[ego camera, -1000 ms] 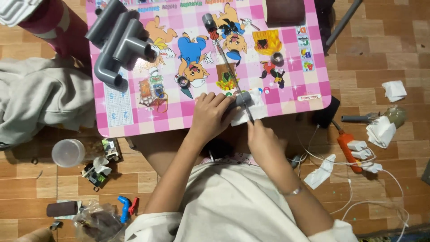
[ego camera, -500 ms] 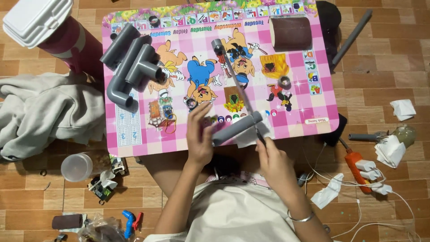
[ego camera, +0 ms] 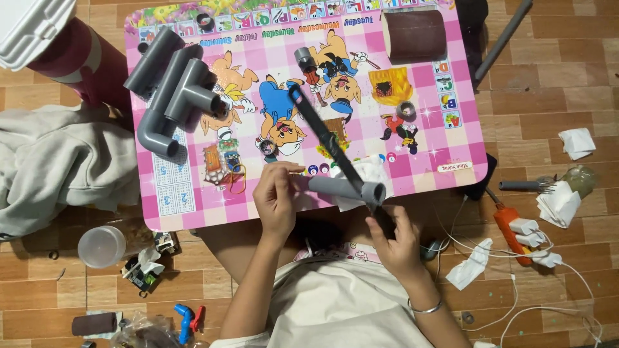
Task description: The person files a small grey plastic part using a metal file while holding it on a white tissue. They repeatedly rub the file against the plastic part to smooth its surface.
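Observation:
My left hand grips the left end of a short grey pipe lying across the near edge of the pink cartoon-print table. My right hand holds the handle of a long dark saw, whose blade runs diagonally up-left over the pipe's right end. A white cloth lies under the pipe. At the table's far left sits a bundle of joined grey pipe fittings.
A brown sandpaper roll rests at the table's far right corner, small grey rings nearby. On the floor: grey cloth, clear cup, maroon tube, orange power strip with white cables, tissues.
The view has shifted so the table sits lower. My hands drew the pipe nearer, and the saw blade now lies across its right end.

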